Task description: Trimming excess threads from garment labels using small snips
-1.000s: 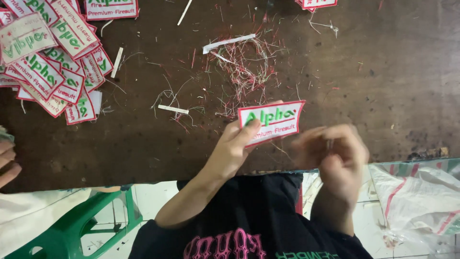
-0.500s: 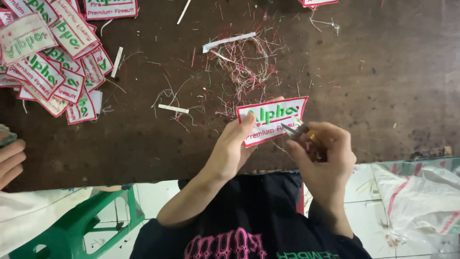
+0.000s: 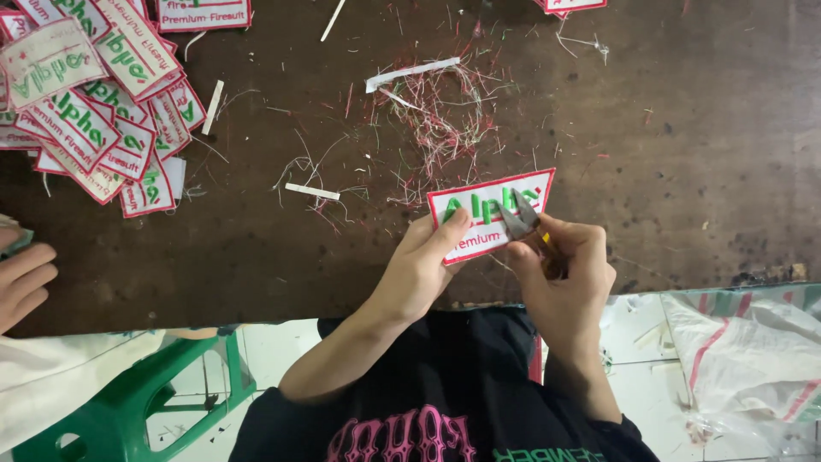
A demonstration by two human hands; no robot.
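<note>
The left hand pinches the near-left corner of a white rectangular embroidered patch with a red border and green lettering, held just above the near edge of the dark brown wooden bench. The right hand has its grip closed around small metal thread snips, whose tips rest on the patch face. Judging by the tangle of red, green and white thread clippings beyond it, much trimming is done. A heap of similar patches lies far left; whether trimmed or waiting cannot be told.
</note>
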